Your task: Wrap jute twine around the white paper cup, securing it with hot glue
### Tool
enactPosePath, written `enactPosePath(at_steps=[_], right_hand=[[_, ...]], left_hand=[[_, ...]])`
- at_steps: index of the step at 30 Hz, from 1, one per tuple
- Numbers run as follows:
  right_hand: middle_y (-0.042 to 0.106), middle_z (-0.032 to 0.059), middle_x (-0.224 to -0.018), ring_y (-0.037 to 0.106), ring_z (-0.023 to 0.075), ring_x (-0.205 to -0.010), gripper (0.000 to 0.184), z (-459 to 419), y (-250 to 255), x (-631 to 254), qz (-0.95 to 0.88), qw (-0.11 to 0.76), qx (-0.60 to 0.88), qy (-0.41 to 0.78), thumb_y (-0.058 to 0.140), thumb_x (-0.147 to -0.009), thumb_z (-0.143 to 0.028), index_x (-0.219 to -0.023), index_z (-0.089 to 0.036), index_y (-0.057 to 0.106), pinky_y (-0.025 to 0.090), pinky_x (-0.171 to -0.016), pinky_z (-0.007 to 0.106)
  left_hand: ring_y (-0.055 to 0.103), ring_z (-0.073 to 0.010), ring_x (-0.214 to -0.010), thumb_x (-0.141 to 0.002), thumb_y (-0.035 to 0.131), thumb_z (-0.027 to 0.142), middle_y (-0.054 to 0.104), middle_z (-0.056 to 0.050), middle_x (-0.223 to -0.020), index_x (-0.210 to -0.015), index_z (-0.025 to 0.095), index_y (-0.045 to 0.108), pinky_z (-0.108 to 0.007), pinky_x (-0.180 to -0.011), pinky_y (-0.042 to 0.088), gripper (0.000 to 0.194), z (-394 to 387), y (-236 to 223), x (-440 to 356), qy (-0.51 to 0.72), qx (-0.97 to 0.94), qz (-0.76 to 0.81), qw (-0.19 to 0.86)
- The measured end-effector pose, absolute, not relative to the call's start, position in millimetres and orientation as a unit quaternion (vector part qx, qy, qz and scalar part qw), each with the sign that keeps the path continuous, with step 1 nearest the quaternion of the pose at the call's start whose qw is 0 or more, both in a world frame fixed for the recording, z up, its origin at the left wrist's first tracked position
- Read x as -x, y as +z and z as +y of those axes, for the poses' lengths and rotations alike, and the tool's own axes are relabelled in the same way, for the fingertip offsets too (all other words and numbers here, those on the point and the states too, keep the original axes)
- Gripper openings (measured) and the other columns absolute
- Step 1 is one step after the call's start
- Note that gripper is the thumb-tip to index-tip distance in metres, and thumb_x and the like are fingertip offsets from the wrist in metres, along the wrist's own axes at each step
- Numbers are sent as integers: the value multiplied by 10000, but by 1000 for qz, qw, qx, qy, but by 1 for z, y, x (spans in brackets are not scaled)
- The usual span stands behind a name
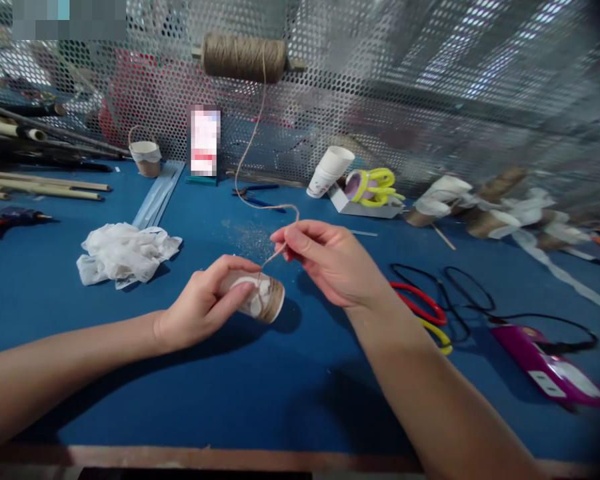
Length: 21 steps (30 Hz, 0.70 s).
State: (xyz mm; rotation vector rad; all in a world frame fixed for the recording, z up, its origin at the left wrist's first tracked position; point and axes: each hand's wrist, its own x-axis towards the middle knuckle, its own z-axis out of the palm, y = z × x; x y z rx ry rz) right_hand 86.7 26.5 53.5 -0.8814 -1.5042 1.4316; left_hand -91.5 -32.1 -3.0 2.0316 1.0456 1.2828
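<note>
Cup (266,299) axis ~horiz., wound end R.

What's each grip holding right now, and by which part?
The left grip holds a paper cup by its side, away from the wrapped end. The right grip pinches the twine between thumb and fingers, near the cup.

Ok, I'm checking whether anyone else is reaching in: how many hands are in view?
2: the left hand holds the cup, and the right hand pinches the twine. No other hand shows.
</note>
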Motion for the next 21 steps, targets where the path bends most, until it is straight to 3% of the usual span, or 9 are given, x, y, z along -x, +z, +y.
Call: enactPosePath(at_steps=[9, 13, 21], right_hand=[[615, -14, -627, 522, 98, -601, 142, 30, 58, -96, -610, 470, 404, 494, 724, -678, -347, -664, -207, 704, 413, -620, 266], [616, -18, -624, 519, 92, -590, 127, 31, 54, -93, -619, 468, 406, 483, 710, -697, -329, -671, -206, 703, 416, -626, 264], [637, -14, -641, 536, 95, -598, 120, 33, 49, -90, -624, 460, 417, 475, 706, -696, -312, -669, -197, 693, 427, -627, 262]], left_hand=[[571, -87, -636, -885, 497, 248, 643, -19, -819, -1026, 164, 539, -152, -557, 464, 170, -29, -6, 89, 488, -677, 415, 362], [549, -83, -584, -882, 500, 252, 637, -11, -784, -1023, 165, 543, -155, -515, 444, 170, -32, -6, 90, 475, -697, 409, 349], [608, -94, -691, -889, 497, 198, 660, -24, -891, -1042, 177, 538, -174, -618, 470, 160, -34, -7, 92, 482, -737, 374, 291]])
